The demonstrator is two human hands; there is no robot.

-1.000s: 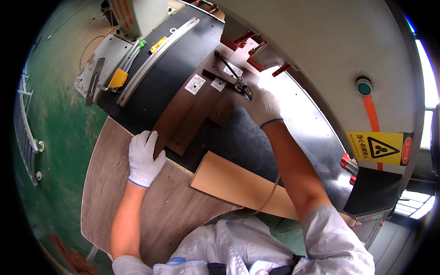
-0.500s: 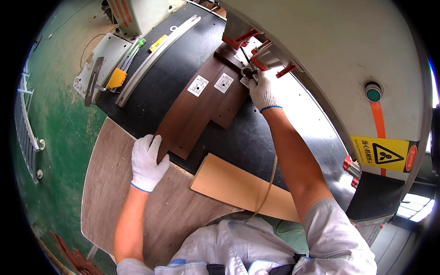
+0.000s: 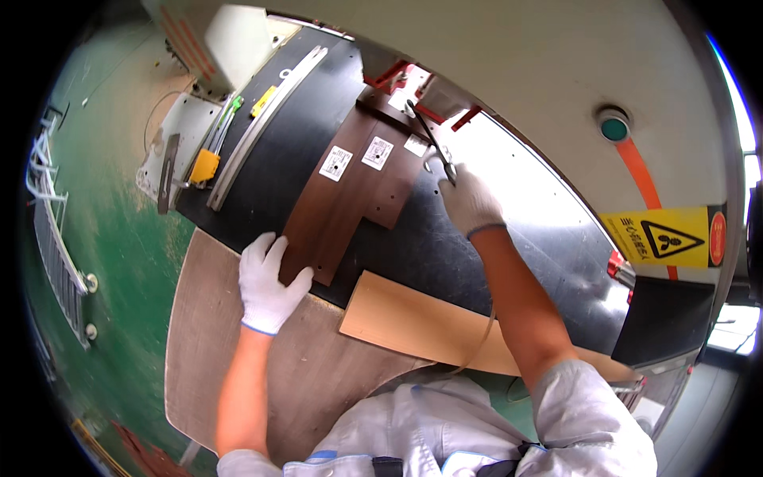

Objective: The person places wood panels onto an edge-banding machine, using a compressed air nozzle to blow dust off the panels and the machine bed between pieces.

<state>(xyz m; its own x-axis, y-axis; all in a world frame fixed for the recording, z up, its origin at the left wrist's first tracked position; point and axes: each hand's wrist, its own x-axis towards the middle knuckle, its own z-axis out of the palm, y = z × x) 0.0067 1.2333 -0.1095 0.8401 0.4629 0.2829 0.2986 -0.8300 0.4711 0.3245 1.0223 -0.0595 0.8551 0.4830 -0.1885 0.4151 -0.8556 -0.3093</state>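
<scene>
Dark brown boards [image 3: 330, 215] with white labels lie on the black table [image 3: 262, 175], a longer one beside a shorter one. My left hand [image 3: 269, 286], in a white glove, rests at the near end of the longer board, fingers and thumb spread. My right hand [image 3: 470, 203], gloved too, is closed around a slim black tool that looks like an air blow gun [image 3: 433, 139]. Its long thin end points up and left, over the labelled boards. The fingers are partly hidden by blur. A tan hose [image 3: 482, 342] runs from beneath my right forearm.
A grey wood-grain panel [image 3: 230, 334] and a light-brown board [image 3: 421, 314] lie nearest me. At left are a pale curved strip [image 3: 266, 131] and a yellow tape measure [image 3: 204, 165]. The machine housing [image 3: 548, 56], with red clamps [image 3: 387, 78], overhangs the far side.
My right hand has drawn back toward me from the red clamps, and the black tool now shows more fully. My left hand stays at the board's near end. The whole view has shifted slightly.
</scene>
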